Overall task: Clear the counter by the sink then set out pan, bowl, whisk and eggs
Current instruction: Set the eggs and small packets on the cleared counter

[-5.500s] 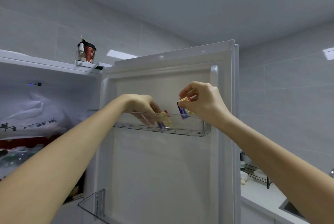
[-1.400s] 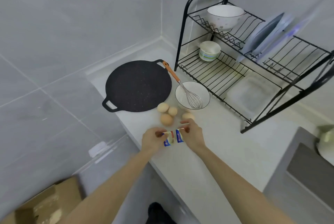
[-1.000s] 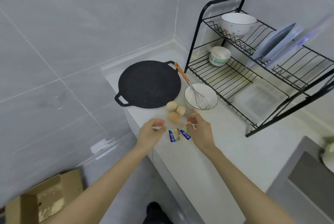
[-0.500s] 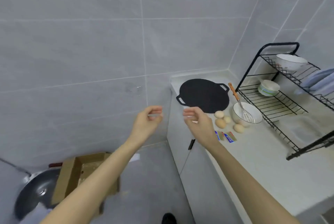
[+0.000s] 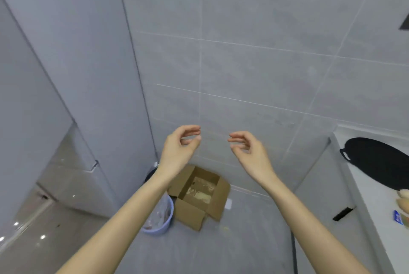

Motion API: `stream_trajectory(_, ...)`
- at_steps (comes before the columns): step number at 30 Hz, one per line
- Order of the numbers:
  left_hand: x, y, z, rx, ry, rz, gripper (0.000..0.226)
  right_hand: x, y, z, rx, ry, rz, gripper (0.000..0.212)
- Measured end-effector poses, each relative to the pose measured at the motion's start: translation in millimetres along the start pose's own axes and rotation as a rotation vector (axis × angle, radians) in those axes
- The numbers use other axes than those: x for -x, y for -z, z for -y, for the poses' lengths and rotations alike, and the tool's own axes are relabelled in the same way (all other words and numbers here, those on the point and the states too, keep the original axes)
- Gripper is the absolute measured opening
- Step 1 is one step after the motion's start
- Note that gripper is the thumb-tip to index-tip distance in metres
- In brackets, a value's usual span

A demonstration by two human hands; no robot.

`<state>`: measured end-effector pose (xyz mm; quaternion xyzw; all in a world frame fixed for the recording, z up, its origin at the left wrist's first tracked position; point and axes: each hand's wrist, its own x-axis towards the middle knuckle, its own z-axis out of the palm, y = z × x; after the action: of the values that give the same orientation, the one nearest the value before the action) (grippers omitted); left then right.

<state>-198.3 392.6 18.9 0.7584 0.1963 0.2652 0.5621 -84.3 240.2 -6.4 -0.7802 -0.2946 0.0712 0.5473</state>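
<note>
My left hand [image 5: 180,147] and my right hand [image 5: 249,149] are raised in front of a grey tiled wall, both empty with fingers loosely curled and apart. At the far right, on the white counter [image 5: 374,203], lies the flat black pan [image 5: 378,160]. Below it an egg [image 5: 404,201] shows partly at the frame edge, and a small blue packet [image 5: 399,220] lies near it. Bowl and whisk are out of view.
On the floor below my hands stands an open cardboard box [image 5: 197,196], with a light blue bin [image 5: 160,218] lined with a plastic bag to its left. A tall grey fridge side [image 5: 66,74] fills the left. A white cabinet front [image 5: 327,196] sits under the counter.
The view has swung left, away from the counter. The small packets that my hands held were set down beside the eggs, and both hands came away empty.
</note>
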Motion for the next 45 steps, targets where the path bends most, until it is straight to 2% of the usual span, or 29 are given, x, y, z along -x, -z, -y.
stream_trajectory(7,33.6,116.8,4.1,-0.146,-0.042,-0.331,0.023,-13.8,-104.7,64.9,-0.075,0.175,0.238,0.021)
stream_trajectory(9,38.7,140.4,7.5,-0.287,-0.057,-0.425,0.026,-19.6,-129.8,75.6,-0.088,0.206,0.292,0.021)
stream_trajectory(13,39.7,187.6,26.8,-0.72,-0.131,-0.612,0.039,-38.9,-189.2,99.2,-0.108,0.271,0.432,0.024)
stream_trajectory(16,33.3,212.3,40.4,-0.956,-0.05,-0.695,0.05,-55.8,-226.9,114.4,-0.111,0.316,0.539,0.029)
stream_trajectory(19,22.0,236.6,56.0,-1.224,0.046,-0.708,0.064,-74.1,-258.6,125.5,-0.108,0.366,0.612,0.033)
stream_trajectory(22,14.2,258.6,71.5,-1.319,0.181,-0.718,0.076,-90.1,-289.0,133.5,-0.118,0.4,0.669,0.036)
stream_trajectory(25,12.0,269.7,85.2,-1.413,0.157,-0.702,0.078,-100.9,-319.6,139.7,-0.114,0.467,0.716,0.041)
stream_trajectory(30,10.7,297.8,97.1,-1.47,0.141,-0.74,0.077,-108.8,-376.5,156.3,-0.125,0.584,0.718,0.052)
stream_trajectory(35,14.6,343.5,107.0,-1.482,0.101,-0.727,0.078,-104.0,-426.6,173.0,-0.128,0.661,0.675,0.053)
stream_trajectory(42,21.7,437.5,127.9,-1.477,-0.041,-0.652,0.08,-81.4,-501.3,197.9,-0.055,0.733,0.402,0.052)
stream_trajectory(45,19.5,486.0,133.3,-1.469,-0.136,-0.607,0.083,-70.2,-533.2,212.9,0.015,0.711,0.312,0.054)
